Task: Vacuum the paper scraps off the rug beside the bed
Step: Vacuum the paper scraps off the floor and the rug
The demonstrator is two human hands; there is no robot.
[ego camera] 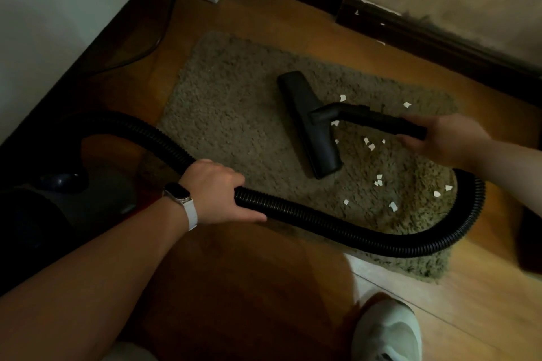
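Note:
A shaggy brown rug [234, 102] lies on the wooden floor. Several white paper scraps [378, 180] are scattered over its right half. The black vacuum floor head [308, 123] rests flat on the rug, just left of the scraps. My right hand [445, 138] grips the black wand [372, 117] joined to that head. My left hand [217, 190], with a watch on its wrist, holds the black ribbed hose [337, 224], which loops across the rug's near edge and up to the wand.
The vacuum body [58, 199] sits dark at the left, its cord [164, 29] running along the white bed frame [44, 23]. A dark baseboard [440, 35] and wall bound the far right. My white shoe [387, 331] stands on the floor at the bottom right.

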